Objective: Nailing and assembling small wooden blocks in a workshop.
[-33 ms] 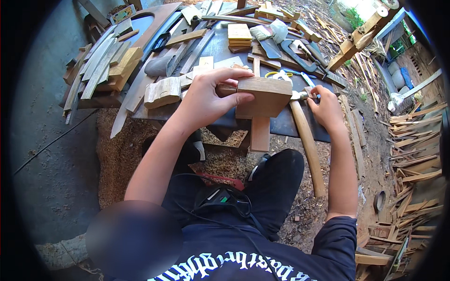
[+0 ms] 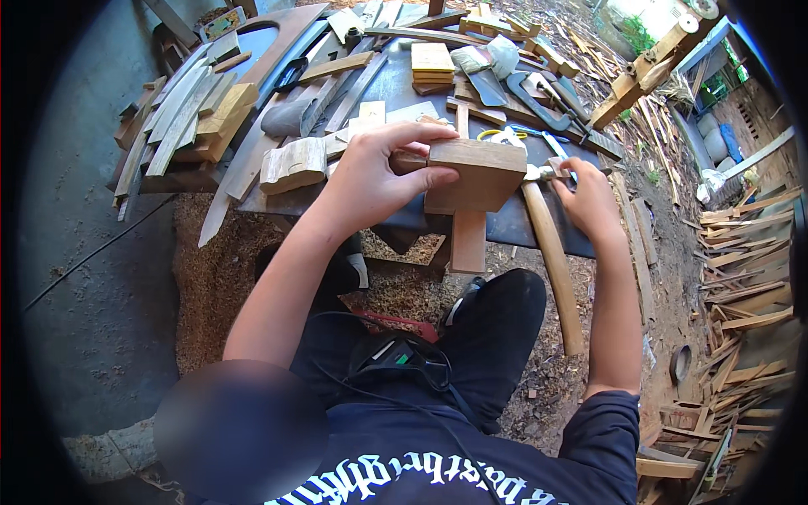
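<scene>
My left hand (image 2: pixel 374 168) is closed on the left end of a thick wooden block (image 2: pixel 475 181), thumb against its near face and fingers over the far side. Beneath the block a narrow wooden strip (image 2: pixel 468 241) juts out past the table edge toward me; it is unclear whether the two are joined. Just right of the block lies a hammer (image 2: pixel 551 269), its wooden handle hanging over the edge. Beside the hammer head my right hand (image 2: pixel 584 194) is closed, fingers pinched around a small thing, partly bluish, that they mostly hide.
A dark worktable (image 2: pixel 387 84) carries wood offcuts, a stack of small boards (image 2: pixel 432 66), a dark clamp (image 2: pixel 539 105), a brush (image 2: pixel 473 61) and a rough wood chunk (image 2: pixel 293 166). Scrap wood (image 2: pixel 749 286) is piled at the right. Shavings cover the floor under the table.
The block and my left hand have shifted very slightly right. My right hand has moved a little right and its grip has turned slightly. The hammer stays about where it was.
</scene>
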`<state>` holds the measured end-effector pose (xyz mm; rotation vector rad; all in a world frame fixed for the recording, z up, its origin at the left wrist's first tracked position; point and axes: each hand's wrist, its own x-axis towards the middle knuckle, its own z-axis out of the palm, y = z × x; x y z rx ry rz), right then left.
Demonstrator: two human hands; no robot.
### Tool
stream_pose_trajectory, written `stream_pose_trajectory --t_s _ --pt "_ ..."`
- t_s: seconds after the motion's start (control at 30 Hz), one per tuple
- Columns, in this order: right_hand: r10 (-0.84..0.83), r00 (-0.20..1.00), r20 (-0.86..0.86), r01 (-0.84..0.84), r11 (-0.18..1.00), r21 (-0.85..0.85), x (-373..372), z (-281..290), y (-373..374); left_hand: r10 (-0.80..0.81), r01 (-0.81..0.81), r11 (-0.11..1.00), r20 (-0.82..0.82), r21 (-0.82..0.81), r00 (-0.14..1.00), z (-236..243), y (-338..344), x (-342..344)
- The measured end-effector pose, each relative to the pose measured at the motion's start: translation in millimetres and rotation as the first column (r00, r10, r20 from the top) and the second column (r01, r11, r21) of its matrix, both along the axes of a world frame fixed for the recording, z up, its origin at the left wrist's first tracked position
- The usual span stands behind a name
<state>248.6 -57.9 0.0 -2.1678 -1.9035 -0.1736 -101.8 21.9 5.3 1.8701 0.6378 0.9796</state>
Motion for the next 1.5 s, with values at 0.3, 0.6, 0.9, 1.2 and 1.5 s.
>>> stream_pose_trajectory --t_s 0.3,0.6,0.9,1.2,1.5 --pt "0.164 0.886 -0.434 -0.142 0.986 0.083 -160 35 -109 0.045 -0.045 0.999 0.009 0.001 0.999 0 -3 -9" --pt "0.097 0.937 -0.334 0.017 0.946 0.323 -78 47 -66 0.079 -0.073 0.993 -0.071 0.089 0.994 7 -8 -6" --pt "0.072 0.995 -0.073 -0.070 0.997 0.034 1 -6 2 0.077 -0.067 0.994 -0.116 0.085 0.990 21 -12 0" --pt "-0.061 0.962 -0.265 0.112 0.976 0.186 10 -7 6 0.071 -0.051 0.982 -0.107 0.183 0.992 15 -9 5" --pt "0.744 0.604 -0.287 -0.617 0.664 0.423 -116 88 -6 0.043 -0.047 0.996 -0.061 -0.073 0.997 17 -10 -2"
